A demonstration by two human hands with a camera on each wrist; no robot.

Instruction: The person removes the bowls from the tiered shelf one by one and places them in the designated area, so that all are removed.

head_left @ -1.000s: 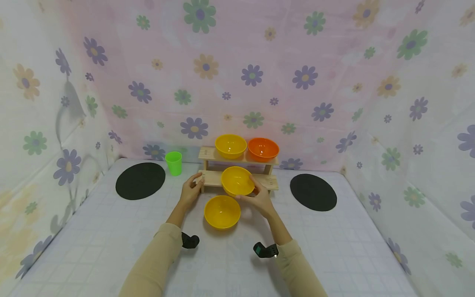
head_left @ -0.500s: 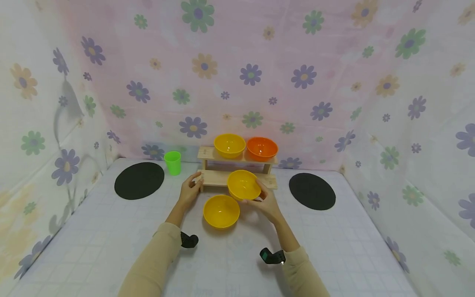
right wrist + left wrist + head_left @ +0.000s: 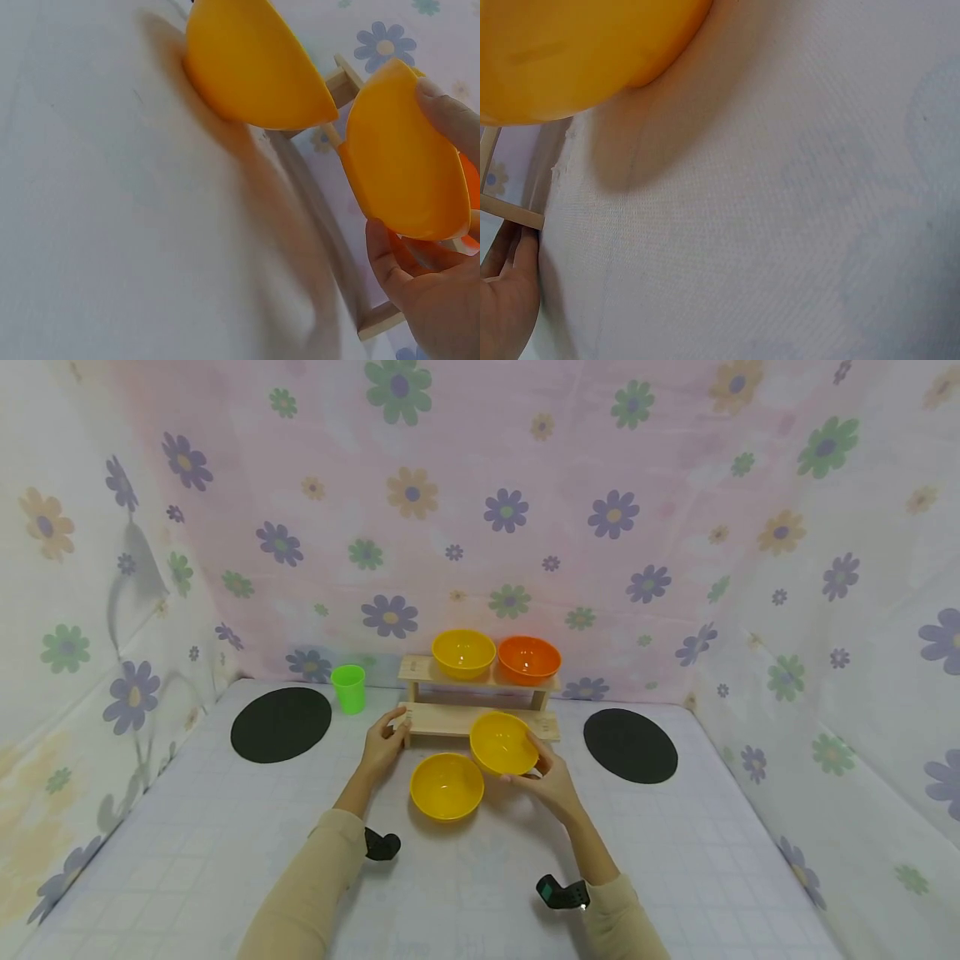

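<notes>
My right hand (image 3: 553, 783) grips a yellow bowl (image 3: 501, 745) by its right side, thumb and fingers spread around the wall. In the right wrist view this held bowl (image 3: 405, 154) is raised, in front of the shelf. My left hand (image 3: 382, 747) holds the left end of the two-tier wooden shelf (image 3: 442, 719); in the left wrist view the fingers of the left hand (image 3: 508, 300) are at the shelf's end. A second yellow bowl (image 3: 447, 787) stands on the table between the forearms, front left of the held one.
On the upper tier sit another yellow bowl (image 3: 463, 654) and an orange bowl (image 3: 529, 661). A green cup (image 3: 349, 689) stands left of the shelf. Black round mats lie at the left (image 3: 281, 725) and right (image 3: 631, 746). Flowered cloth walls enclose the table's back and sides.
My right hand has carried the yellow bowl off the lower tier, to the right and toward me. The left hand stays at the shelf's end.
</notes>
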